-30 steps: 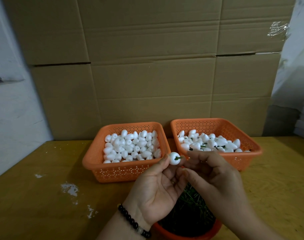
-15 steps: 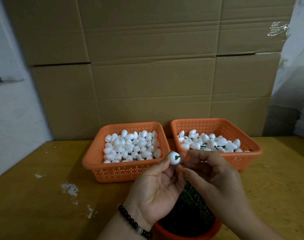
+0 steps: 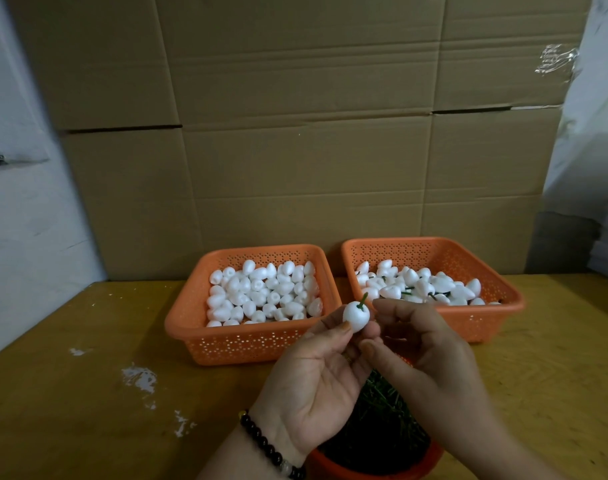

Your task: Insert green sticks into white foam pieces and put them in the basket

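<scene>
In hand: We hold a white foam piece (image 3: 356,317) pinched between the thumb and fingertips of our left hand (image 3: 316,386), raised above the table (image 3: 88,410), in front of the gap between the two baskets.
Stick: A green stick (image 3: 362,300) stands out of the top of the foam piece, tilted slightly right; by our reading it is seated, and this piece is ready to go.
Right hand: Our right hand (image 3: 430,358) sits just beside the foam piece, fingers loosely curled and holding nothing we can see; the stick stands clear of them.
Left basket: The left basket (image 3: 261,344) carries a full layer of plain foam pieces (image 3: 261,292), none with a stick that we can make out, so most of the work appears to be left.
Right basket: The right basket (image 3: 482,322) holds finished pieces (image 3: 420,284), green stems showing among them; it covers the floor of the basket only in part.
Supply: A round tub (image 3: 375,471) under our wrists holds a thick pile of green sticks (image 3: 382,407).
Next: We judge the piece in hand is due for the right basket, which lies just beyond our right hand.
Backdrop: Stacked cardboard boxes (image 3: 295,133) close off the far edge of the table.
</scene>
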